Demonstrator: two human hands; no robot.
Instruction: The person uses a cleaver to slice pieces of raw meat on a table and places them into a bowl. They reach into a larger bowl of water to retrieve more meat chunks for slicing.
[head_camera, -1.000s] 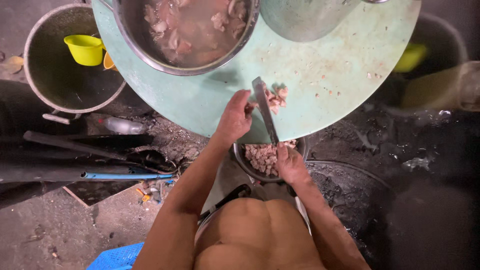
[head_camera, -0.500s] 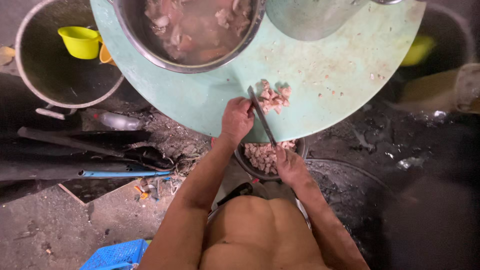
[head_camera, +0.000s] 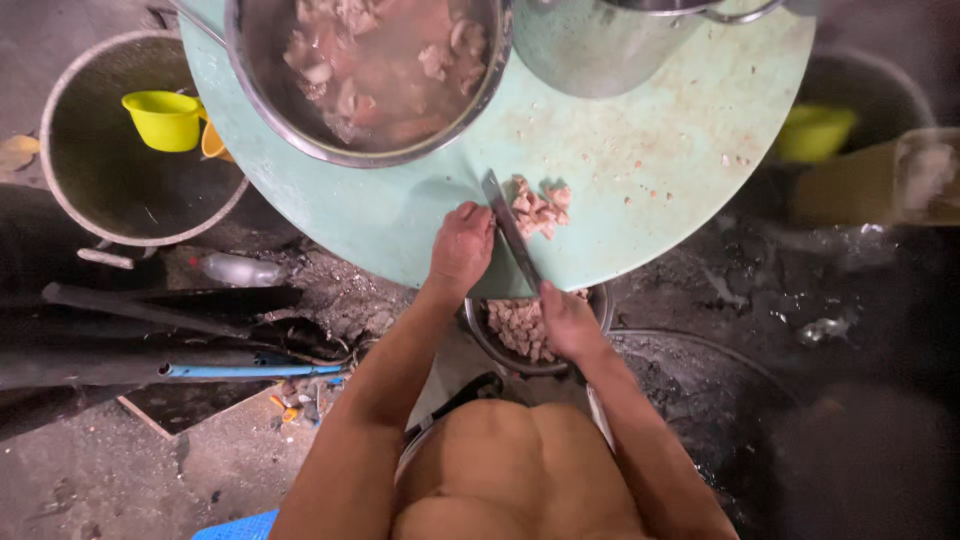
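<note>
Since the earlier frame the knife has swung its blade away from the small heap of cut meat, so the pieces now lie just to the right of the blade, on the far side from the left hand. That hand rests on the round green board, fingers curled together, its knuckles just beside the blade; whether they touch it I cannot tell. The right hand is closed around the knife's handle at the board's near edge. Directly beneath this hand sits a small metal bowl filled with diced meat. Beyond the left hand, further across the board, stands a big steel basin of meat in liquid. Well off to the left of the left hand, a yellow scoop lies in a dark pot.
</note>
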